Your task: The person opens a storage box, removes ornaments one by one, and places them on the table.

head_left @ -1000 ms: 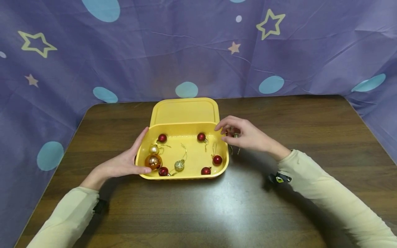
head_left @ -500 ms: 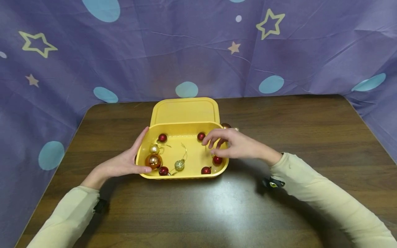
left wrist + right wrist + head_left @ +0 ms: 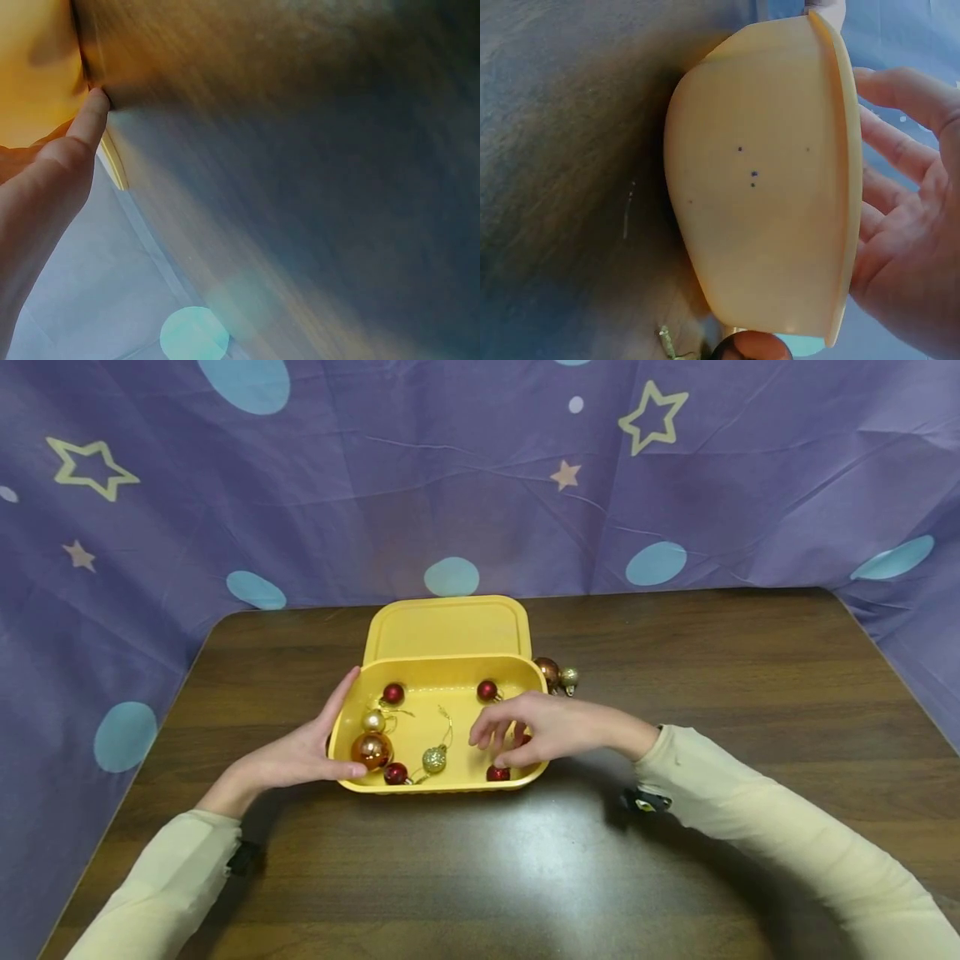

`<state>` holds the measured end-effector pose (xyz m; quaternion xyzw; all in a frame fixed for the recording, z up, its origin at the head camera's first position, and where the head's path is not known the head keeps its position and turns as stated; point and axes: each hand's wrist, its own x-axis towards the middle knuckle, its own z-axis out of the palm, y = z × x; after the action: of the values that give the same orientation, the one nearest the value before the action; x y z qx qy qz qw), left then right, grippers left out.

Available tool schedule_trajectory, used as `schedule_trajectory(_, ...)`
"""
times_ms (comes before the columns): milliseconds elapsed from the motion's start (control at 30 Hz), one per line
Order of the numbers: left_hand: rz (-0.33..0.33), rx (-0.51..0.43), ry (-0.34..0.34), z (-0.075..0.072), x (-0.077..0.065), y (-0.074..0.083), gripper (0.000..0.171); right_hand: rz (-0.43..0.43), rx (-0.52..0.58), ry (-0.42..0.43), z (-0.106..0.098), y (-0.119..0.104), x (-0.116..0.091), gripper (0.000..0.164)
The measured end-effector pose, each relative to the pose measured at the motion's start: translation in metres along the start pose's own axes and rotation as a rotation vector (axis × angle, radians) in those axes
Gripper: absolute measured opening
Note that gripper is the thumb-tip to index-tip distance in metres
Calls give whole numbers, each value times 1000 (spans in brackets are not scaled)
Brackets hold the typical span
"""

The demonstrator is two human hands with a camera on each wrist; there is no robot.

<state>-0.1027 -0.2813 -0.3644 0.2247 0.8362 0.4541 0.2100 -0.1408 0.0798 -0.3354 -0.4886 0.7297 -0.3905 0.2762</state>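
A yellow plastic box (image 3: pixel 450 668) holds small Christmas baubles. My left hand (image 3: pixel 300 756) grips its left end, thumb over the near rim and fingers along the outside. My right hand (image 3: pixel 551 724) reaches over the right end, fingers bent loosely and holding nothing visible. Its thumb tip is right by a red bauble (image 3: pixel 498 773); another red one is mostly hidden under the hand. Also inside are a gold glitter bauble (image 3: pixel 433 759), a large amber bauble (image 3: pixel 372 751) and several more. In the right wrist view, the right hand (image 3: pixel 911 180) crosses the box rim (image 3: pixel 853 187).
Behind the box lies its yellow lid (image 3: pixel 450 631). Outside the far right corner sit a copper bauble (image 3: pixel 547 672) and a gold glitter one (image 3: pixel 569 677). The wooden table (image 3: pixel 420 877) ends at a purple curtain (image 3: pixel 480 485).
My right hand has moved from beside the box's right end, leftward and nearer, over its inside. The two baubles outside the corner are now uncovered. The left hand and box stay put.
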Motion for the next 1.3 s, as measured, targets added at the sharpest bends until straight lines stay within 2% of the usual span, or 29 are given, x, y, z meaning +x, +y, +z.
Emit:
schedule_trajectory(367,2,-8,-3,0,0,1,120,-12,3,-124,1,0,14,34)
schedule_trajectory(700,-16,22,7,-1,-1,1,120,22,82,-369,-7,6,28,34)
schedule_trajectory(867,-15,30,6,-1,0,0,119,75,138,-456,-10,6,32,39)
schedule_trajectory(1067,2,17,5,-1,1,-2,120,173,181,-502,-11,6,34,53)
schedule_trajectory(1200,12,8,4,-1,1,-2,120,226,151,-510,-11,5,35,63)
schedule_trajectory(1300,18,7,6,-1,2,-2,120,244,122,-488,-9,5,36,64)
